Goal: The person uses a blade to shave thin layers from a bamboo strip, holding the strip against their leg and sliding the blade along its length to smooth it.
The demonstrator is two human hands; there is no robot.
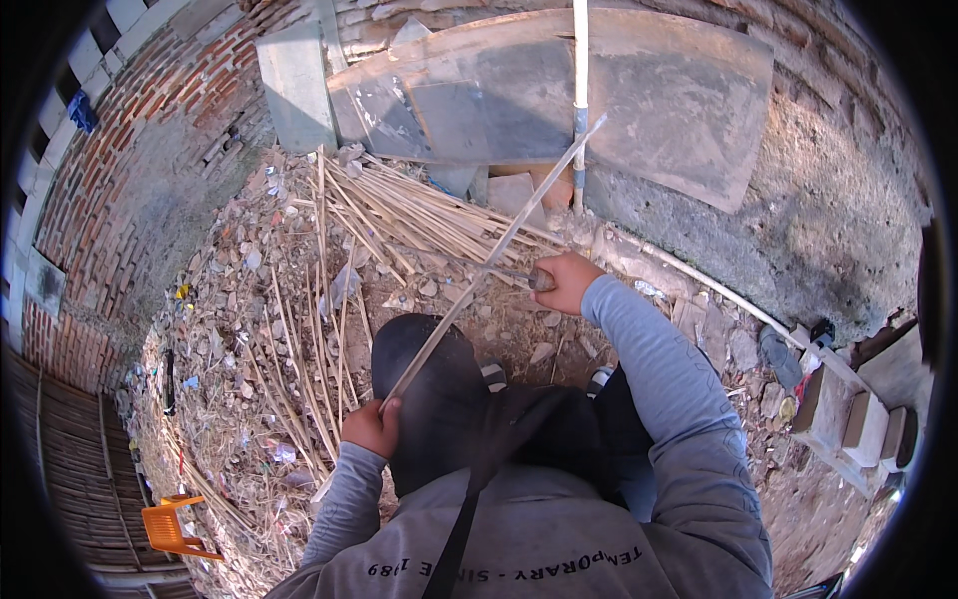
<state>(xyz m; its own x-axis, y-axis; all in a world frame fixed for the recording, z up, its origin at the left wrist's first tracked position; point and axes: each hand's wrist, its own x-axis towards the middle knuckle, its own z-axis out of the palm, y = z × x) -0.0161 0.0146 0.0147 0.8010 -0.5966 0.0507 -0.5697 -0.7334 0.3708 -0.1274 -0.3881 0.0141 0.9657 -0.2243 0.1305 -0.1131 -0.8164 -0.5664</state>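
Note:
A long, pale bamboo strip (pixel 539 197) slants from lower left to upper right across my view. My left hand (pixel 372 429), beside my knee, is closed around its near end. In my right hand (pixel 569 283) is the handle of a knife (pixel 511 273). Its thin blade points left and crosses the strip around the middle; whether it bites into the strip I cannot tell. Beyond both hands lies a heap of cut bamboo strips (pixel 429 208). More loose strips (pixel 321 349) are scattered on the ground at the left of my knee.
Rubble and litter (pixel 230 299) cover the ground at left. A white pipe (pixel 581 60) rises in front of leaning grey sheets (pixel 659 110). An orange plastic chair (pixel 170 527) stands at lower left, near a brick wall (pixel 85 235). Blocks (pixel 843 419) sit at far right.

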